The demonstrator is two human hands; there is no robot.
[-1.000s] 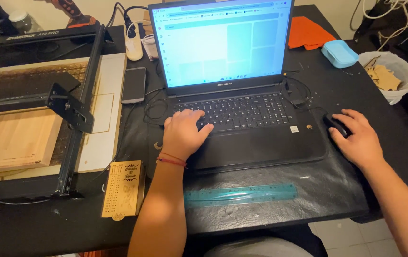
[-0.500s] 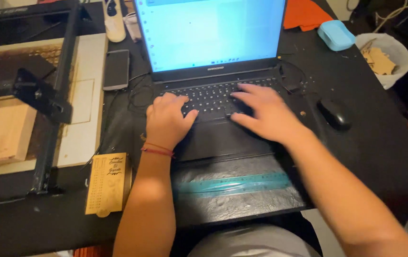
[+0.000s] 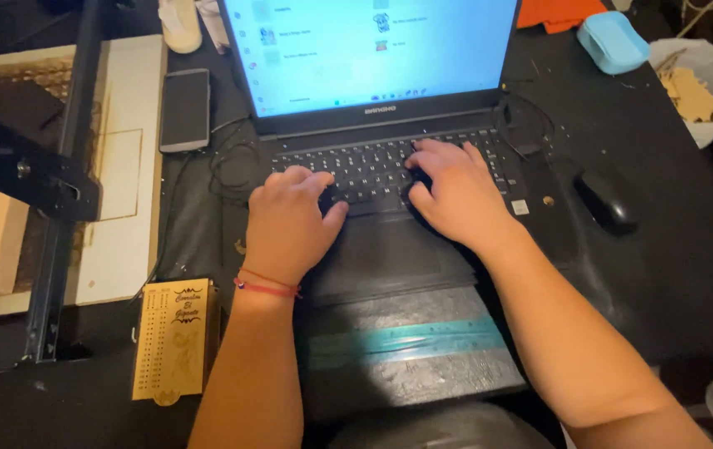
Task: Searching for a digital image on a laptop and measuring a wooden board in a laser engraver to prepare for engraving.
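From the head view, your left hand [image 3: 290,220] rests on the left half of the laptop [image 3: 381,158] keyboard, fingers loosely spread and curled onto the keys, gripping nothing. Your right hand [image 3: 456,195] lies on the right half in the same way, fingers apart and empty, with a narrow gap of keys between the two hands. The laptop sits in the middle of the black desk [image 3: 664,274], its long axis running left to right, the lit screen tilted up and facing you, hinge on the far side.

Just in front of the laptop's near edge a teal ruler [image 3: 406,341] lies parallel to it, close to the desk's front edge (little spare room there). To the right, the black mouse [image 3: 606,199] stands well apart from your right hand, with bare desk around it. To the left, a phone [image 3: 184,110] lies near the laptop's corner with cables between them, and a black metal frame [image 3: 57,216] crosses a wooden board [image 3: 123,208]. An engraved wooden plaque [image 3: 175,337] lies just beside your left forearm.
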